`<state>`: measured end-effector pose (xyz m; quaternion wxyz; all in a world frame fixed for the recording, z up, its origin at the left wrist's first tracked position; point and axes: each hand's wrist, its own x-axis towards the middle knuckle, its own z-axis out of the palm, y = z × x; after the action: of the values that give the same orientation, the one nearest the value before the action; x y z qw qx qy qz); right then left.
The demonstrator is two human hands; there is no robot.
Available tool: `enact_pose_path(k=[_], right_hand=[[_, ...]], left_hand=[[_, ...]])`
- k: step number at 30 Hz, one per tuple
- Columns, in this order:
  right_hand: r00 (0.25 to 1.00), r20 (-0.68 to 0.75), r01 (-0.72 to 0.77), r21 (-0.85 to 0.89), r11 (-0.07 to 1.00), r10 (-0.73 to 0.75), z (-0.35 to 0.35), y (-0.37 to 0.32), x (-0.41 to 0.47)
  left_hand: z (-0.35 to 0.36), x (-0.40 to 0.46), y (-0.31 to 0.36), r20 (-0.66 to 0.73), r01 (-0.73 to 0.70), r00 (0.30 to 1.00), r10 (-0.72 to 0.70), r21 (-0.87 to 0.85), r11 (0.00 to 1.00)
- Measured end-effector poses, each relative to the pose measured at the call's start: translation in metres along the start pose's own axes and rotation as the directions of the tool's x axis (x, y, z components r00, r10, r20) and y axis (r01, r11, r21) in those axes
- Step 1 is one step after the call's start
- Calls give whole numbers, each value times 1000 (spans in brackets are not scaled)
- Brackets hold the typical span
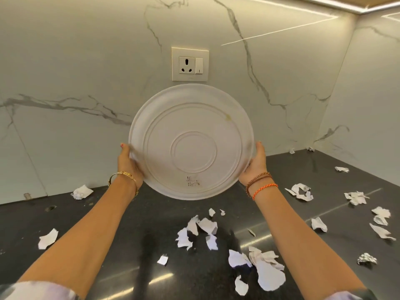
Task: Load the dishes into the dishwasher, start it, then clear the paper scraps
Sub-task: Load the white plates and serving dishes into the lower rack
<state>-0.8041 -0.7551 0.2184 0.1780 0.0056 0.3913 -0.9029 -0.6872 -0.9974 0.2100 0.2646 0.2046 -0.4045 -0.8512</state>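
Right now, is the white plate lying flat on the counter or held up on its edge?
Held up, tilted nearly upright. The plate shows its ringed underside, above the counter, left hand and right hand gripping opposite rims.

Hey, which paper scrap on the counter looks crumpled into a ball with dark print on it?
The crumpled scrap at the far right edge of the dark counter, near the bottom. It is wadded and dark-speckled; the others are flat or loosely folded white pieces.

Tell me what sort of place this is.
Most likely a home kitchen: a dark stone counter meets a marble-look backsplash with a wall socket, and both hands hold up a plate.
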Motion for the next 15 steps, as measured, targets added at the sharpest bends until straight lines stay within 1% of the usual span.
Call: enact_pose_path(k=[3, 6, 9, 10, 12, 15], right_hand=[[998, 47, 35, 42, 998, -37, -2, -9, 5], [996, 40, 80, 86, 993, -84, -5, -16, 5], [999, -10, 48, 127, 991, -47, -12, -26, -3], [999, -25, 31, 120, 992, -28, -17, -30, -5], [999, -43, -11, 51, 999, 13, -28, -39, -13], [997, -73, -36, -122, 992, 27, -40, -56, -23]], left_hand=[[16, -5, 0, 6, 35, 999, -35, 10, 999], [32, -12, 2, 34, 95, 995, -92, -76, 993], [35, -17, 8, 76, 132, 990, -120, -179, 975], [36, -18, 9, 82, 138, 989, -124, -181, 974], [38, -25, 12, 94, 168, 983, -160, -85, 982], [41, -36, 10, 50, 187, 979, -195, 143, 972]])
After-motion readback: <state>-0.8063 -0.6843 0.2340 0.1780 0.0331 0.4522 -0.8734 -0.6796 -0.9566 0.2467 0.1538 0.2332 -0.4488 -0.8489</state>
